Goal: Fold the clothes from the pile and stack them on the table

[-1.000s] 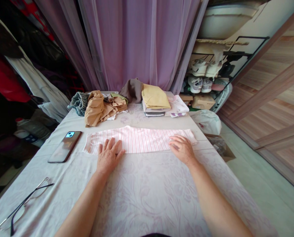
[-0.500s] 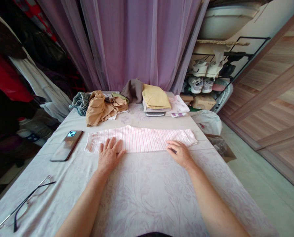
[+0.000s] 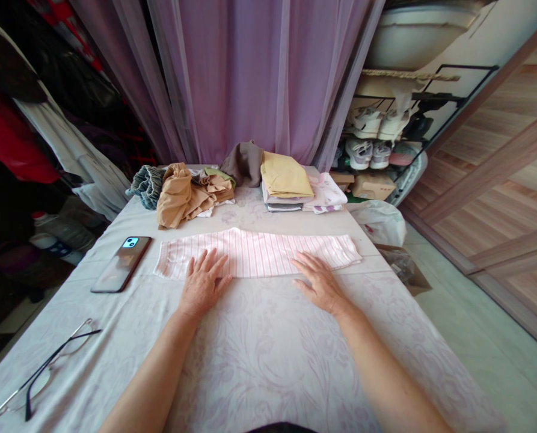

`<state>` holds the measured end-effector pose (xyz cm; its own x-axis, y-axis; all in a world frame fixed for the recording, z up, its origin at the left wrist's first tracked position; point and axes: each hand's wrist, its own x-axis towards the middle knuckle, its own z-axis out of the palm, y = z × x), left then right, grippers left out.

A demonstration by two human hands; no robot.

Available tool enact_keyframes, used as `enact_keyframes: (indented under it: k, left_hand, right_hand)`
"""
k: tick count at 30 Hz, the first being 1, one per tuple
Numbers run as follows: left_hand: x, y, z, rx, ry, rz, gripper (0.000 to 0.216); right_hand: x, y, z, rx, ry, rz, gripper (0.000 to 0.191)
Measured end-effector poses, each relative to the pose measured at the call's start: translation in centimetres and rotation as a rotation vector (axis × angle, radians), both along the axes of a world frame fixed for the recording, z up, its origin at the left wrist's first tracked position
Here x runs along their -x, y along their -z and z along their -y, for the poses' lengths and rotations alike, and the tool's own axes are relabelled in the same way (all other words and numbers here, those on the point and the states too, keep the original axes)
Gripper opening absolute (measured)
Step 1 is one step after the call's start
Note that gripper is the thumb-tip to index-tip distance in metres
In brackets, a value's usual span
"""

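Resting a fanned left hand point(image 3: 201, 287) on the pink-striped garment point(image 3: 259, 252), and holding a right hand point(image 3: 323, 290), loosely spread, over its near edge! Has everything striped lying flat across the table point(image 3: 268, 349).

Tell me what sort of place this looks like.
Probably a room in a home, though which one is unclear: a purple curtain hangs beyond the cloth-covered table, pairs of shoes are stored to the right, and a striped garment lies on the table.
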<state>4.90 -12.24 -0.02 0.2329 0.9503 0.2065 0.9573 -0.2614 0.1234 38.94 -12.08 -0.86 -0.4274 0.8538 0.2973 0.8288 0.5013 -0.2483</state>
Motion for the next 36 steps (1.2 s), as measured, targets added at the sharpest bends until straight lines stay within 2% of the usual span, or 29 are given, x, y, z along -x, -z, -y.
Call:
enact_keyframes:
  k: [5, 8, 13, 16, 18, 22, 26, 29, 36]
  left_hand:
    - [0.2, -0.1, 0.0, 0.068, 0.151, 0.008, 0.045]
    - [0.2, -0.1, -0.1, 0.077, 0.147, 0.010, 0.044]
    - [0.1, -0.2, -0.1, 0.079, 0.143, 0.005, 0.044]
    - [0.1, -0.2, -0.1, 0.082, 0.146, -0.001, 0.045]
    - [0.1, -0.2, -0.1, 0.081, 0.147, -0.002, 0.045]
    - [0.1, -0.2, -0.1, 0.077, 0.142, -0.003, 0.045]
    - [0.2, -0.1, -0.2, 0.061, 0.150, 0.000, 0.045]
    - [0.4, 0.2, -0.3, 0.039, 0.161, 0.011, 0.045]
    - [0.5, 0.4, -0.3, 0.011, 0.170, 0.029, 0.045]
  right_hand:
    - [1.4, 0.3, 0.7, 0.080, 0.020, 0.187, 0.048]
    - [1.5, 0.4, 0.6, 0.061, 0.052, 0.179, 0.050]
    - [1.8, 0.9, -0.5, 0.003, 0.221, 0.116, 0.051]
    - [1.8, 1.2, -1.0, 0.047, 0.337, 0.125, 0.049]
    - [1.4, 1.1, -1.2, 0.058, 0.347, 0.128, 0.046]
    - [-1.5, 0.4, -1.0, 0.009, 0.264, 0.000, 0.039]
    - [-6.7, 0.3, -0.6, -0.146, 0.550, -0.110, 0.037]
    - [-9.5, 1.0, -0.4, -0.261, 0.599, -0.110, 0.031]
    - [-10.2, 2.2, -1.0, -0.322, 0.561, -0.113, 0.022]
